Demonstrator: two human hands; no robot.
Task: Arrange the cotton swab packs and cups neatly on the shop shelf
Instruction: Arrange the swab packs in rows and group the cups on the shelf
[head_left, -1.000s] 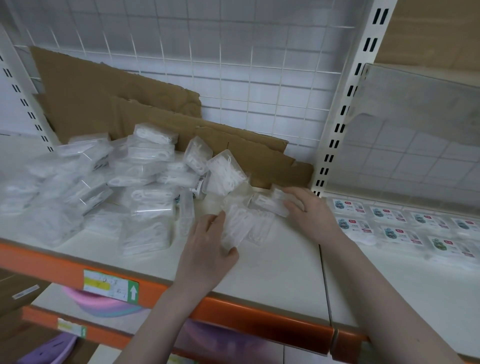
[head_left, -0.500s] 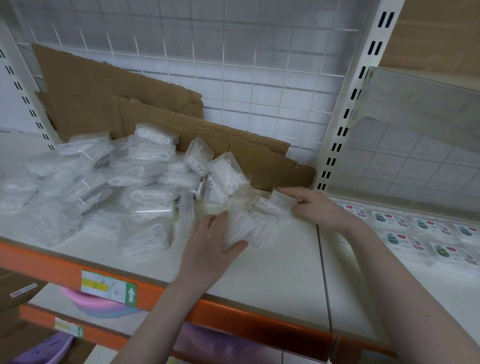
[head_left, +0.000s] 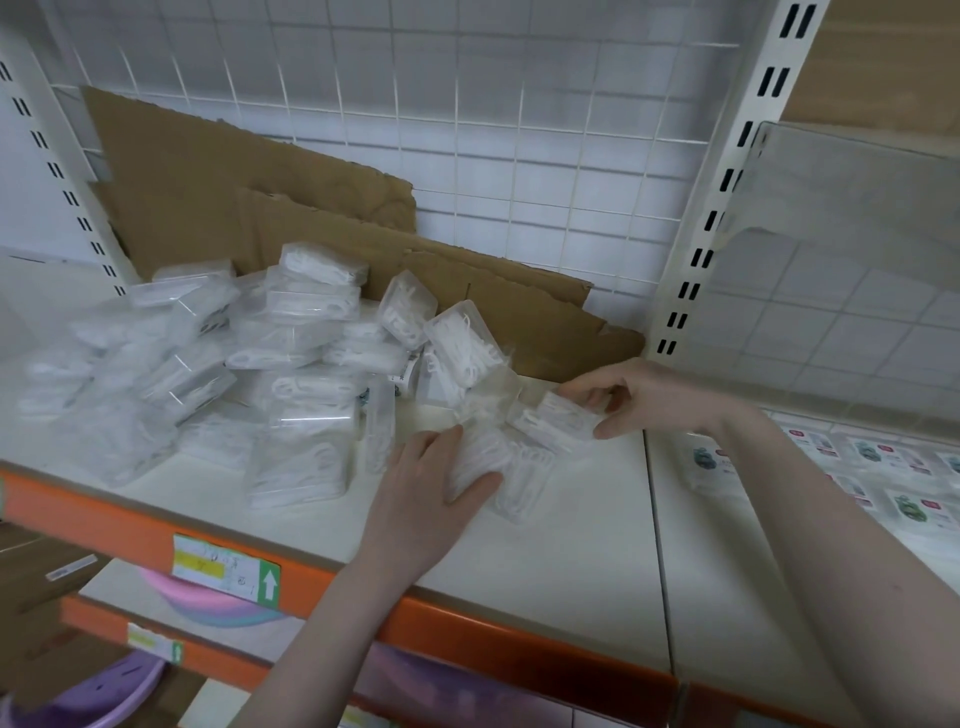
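The right hand pinched a clear pack between thumb and curled fingers, tilted just above the shelf at the pile's right edge; that pinch by the end looked meant to let the pack be turned and squared. The left hand lay on a second pack, fingers nearly straight on top and thumb alongside, probably to steady it flat while the other was set beside it; a third pack lay touching it on the right. To the left the pile sat heaped and crooked, packs leaning at all angles against the cardboard propped on the wire grid; most of the sorting looked undone. No cups were in view. Labelled packets lay in rows on the next bay, right of the upright; they seemed already placed.
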